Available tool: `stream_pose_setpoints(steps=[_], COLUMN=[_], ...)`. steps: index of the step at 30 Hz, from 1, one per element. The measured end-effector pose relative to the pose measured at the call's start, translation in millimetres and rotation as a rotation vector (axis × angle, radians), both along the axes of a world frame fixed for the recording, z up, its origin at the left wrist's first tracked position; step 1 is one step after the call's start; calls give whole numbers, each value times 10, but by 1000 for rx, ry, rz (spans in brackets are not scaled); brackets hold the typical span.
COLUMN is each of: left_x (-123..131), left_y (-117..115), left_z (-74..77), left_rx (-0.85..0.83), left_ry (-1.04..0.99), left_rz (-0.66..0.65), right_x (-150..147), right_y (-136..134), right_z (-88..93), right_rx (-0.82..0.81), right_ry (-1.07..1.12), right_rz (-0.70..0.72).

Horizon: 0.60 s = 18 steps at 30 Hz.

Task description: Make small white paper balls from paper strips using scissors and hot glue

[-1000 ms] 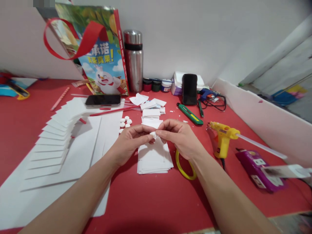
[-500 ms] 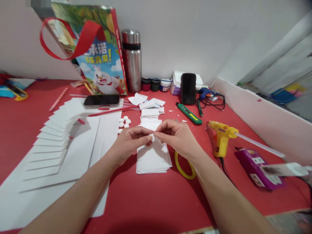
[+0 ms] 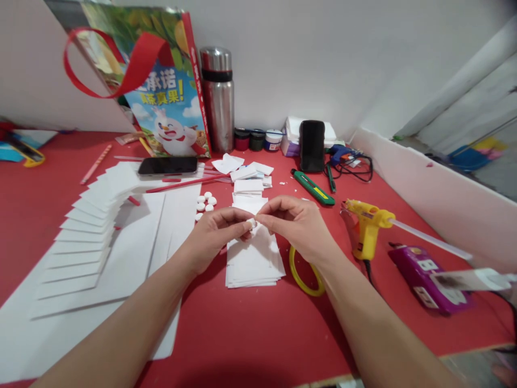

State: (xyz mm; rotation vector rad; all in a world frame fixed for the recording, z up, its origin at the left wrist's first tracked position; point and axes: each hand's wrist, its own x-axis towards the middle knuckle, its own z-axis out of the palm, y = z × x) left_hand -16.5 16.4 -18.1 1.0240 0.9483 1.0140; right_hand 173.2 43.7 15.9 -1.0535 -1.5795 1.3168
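Note:
Between thumb and fingers my left hand (image 3: 216, 231) pinches a small white round piece (image 3: 252, 223), partly hidden by the fingertips. My right hand (image 3: 297, 223) is closed in a pinch at the piece's right edge; whatever lies between its fingertips is too small to make out. Both hands hover over a stack of white paper cards (image 3: 254, 267). Several white discs (image 3: 208, 201) lie on the red table just beyond my left hand. A yellow ring (image 3: 301, 277), perhaps a tape roll, sits partly under my right forearm.
A stepped white paper model (image 3: 81, 237) stands on white sheets at left. To the right lie a yellow glue gun (image 3: 367, 226), a green utility knife (image 3: 313, 187) and a purple box (image 3: 428, 280). Behind are a phone (image 3: 167, 166), a steel flask (image 3: 218, 102) and a gift bag (image 3: 173, 108).
My right fingertips have shifted slightly up and over the white piece. My left hand keeps its pinch in nearly the same place.

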Motion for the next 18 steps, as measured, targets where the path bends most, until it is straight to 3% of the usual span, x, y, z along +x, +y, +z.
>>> stream_pose_setpoints(steps=[5,11,18], left_x=[6,7,9], left_y=[-6,-4,-8], left_z=[-5,9,20], left_rx=[0,37,69], left_ry=[-100,-102,-75], left_rz=[14,21,4], right_x=[25,46,29], right_y=[20,54,53], right_z=[-30,-88,-93], right_rx=[-127,-357,-443], right_ry=[132,238,277], right_rz=[-69,60,81])
